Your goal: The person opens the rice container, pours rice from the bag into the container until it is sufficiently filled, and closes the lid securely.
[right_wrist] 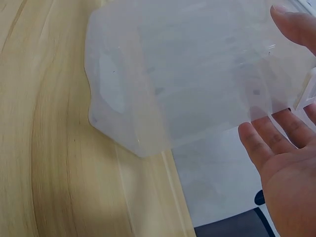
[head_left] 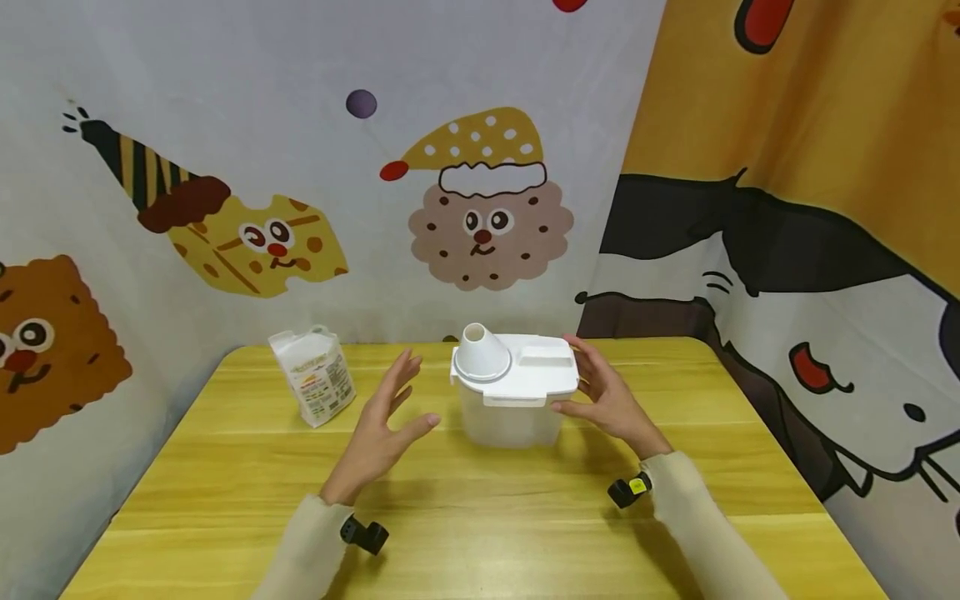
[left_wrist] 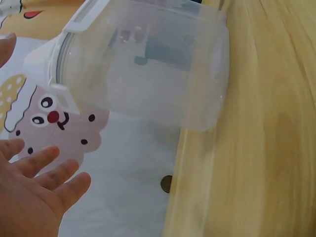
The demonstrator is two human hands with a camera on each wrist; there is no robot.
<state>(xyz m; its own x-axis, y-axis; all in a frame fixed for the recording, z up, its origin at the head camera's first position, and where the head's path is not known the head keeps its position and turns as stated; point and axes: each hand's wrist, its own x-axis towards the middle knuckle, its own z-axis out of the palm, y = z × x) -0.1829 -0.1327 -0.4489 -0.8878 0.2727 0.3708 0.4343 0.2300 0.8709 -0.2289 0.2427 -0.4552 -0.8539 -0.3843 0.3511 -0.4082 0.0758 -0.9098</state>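
A translucent plastic container [head_left: 510, 421] with a white lid [head_left: 536, 375] stands upright on the table. On the lid's left side rises a white cone-shaped spout [head_left: 480, 354]. My left hand [head_left: 378, 446] is held to the left of the container, apart from it, with fingers spread and nothing in them. At the container's right side is my right hand [head_left: 607, 400], thumb in front and fingers by the back corner. In the right wrist view its fingers [right_wrist: 271, 140] are loosely extended at the container's edge; whether they touch it is unclear.
A white printed bag [head_left: 315, 379] stands at the table's back left. The wooden table [head_left: 480, 525] ends against a cartoon-printed cloth [head_left: 262, 125] behind it and a fabric fold on the right. Each wrist wears a small black camera [head_left: 365, 535].
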